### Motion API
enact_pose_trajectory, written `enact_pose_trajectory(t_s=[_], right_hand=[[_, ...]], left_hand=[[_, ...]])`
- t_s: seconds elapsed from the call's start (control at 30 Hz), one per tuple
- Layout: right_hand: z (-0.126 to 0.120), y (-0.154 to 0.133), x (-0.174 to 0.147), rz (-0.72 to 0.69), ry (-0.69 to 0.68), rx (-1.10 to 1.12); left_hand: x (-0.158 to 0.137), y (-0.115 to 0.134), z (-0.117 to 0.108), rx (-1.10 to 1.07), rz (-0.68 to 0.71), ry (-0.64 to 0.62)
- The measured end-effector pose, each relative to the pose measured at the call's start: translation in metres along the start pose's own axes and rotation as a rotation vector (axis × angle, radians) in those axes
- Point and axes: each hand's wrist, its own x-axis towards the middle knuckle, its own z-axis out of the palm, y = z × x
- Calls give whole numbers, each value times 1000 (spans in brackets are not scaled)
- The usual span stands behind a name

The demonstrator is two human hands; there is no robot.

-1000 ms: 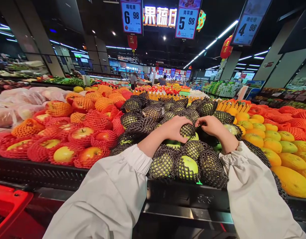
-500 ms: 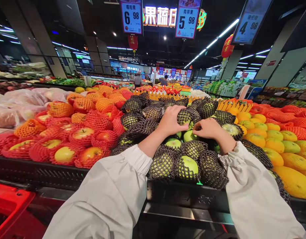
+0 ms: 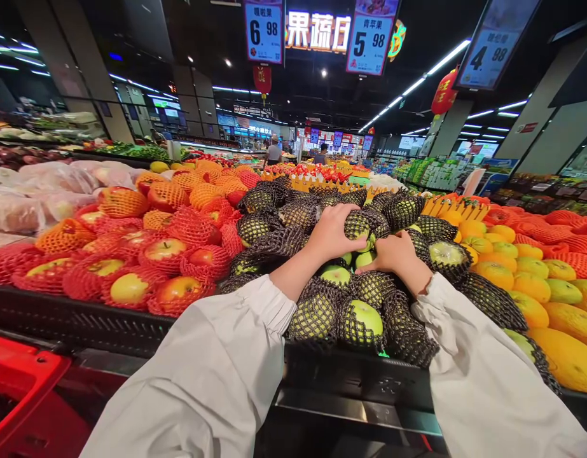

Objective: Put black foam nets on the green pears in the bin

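Green apples in black foam nets lie heaped in front of me. My left hand (image 3: 336, 230) curls round the near left side of a netted green apple (image 3: 357, 224), thumb toward my other hand. Close beside it, my right hand (image 3: 392, 256) closes over another green apple (image 3: 364, 259), with its thumb stretched along the near side. The right fingertips are partly hidden behind the fruit. Nearer to me sit a netted green apple (image 3: 367, 316) and a darker netted one (image 3: 407, 327), neither touched.
Red apples in pink and orange nets (image 3: 164, 249) fill the left. Oranges (image 3: 531, 286) lie at right. A black display edge (image 3: 350, 375) runs along the front, a red basket (image 3: 26, 381) stands lower left. Price signs (image 3: 372, 38) hang above, and a person (image 3: 273, 152) stands far back.
My right hand has shifted slightly left and down, its thumb now reaching over the near side of the green apple. My left hand keeps its place on the fruit; the view has turned slightly left.
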Motion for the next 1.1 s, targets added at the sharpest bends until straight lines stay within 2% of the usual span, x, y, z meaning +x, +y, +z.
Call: enact_pose_trajectory(t_s=[0.1, 0.37, 0.57, 0.73, 0.87, 1.0, 1.1], right_hand=[[-3, 1, -1, -2, -14, 10], [0, 23, -5, 38, 64, 139], [-1, 46, -11, 35, 94, 392], [-1, 64, -14, -14, 121, 660], [1, 76, -15, -40, 134, 874], [0, 81, -17, -16, 136, 923], [0, 82, -17, -13, 129, 979]], left_hand=[[0, -2, 1, -7, -22, -13], [1, -3, 1, 11, -120, 6], [0, 0, 0, -2, -187, -20], [1, 3, -3, -19, -184, -56], [0, 5, -2, -73, -145, -170], [-1, 3, 3, -121, -170, -436], [-2, 1, 6, -133, -211, -534]])
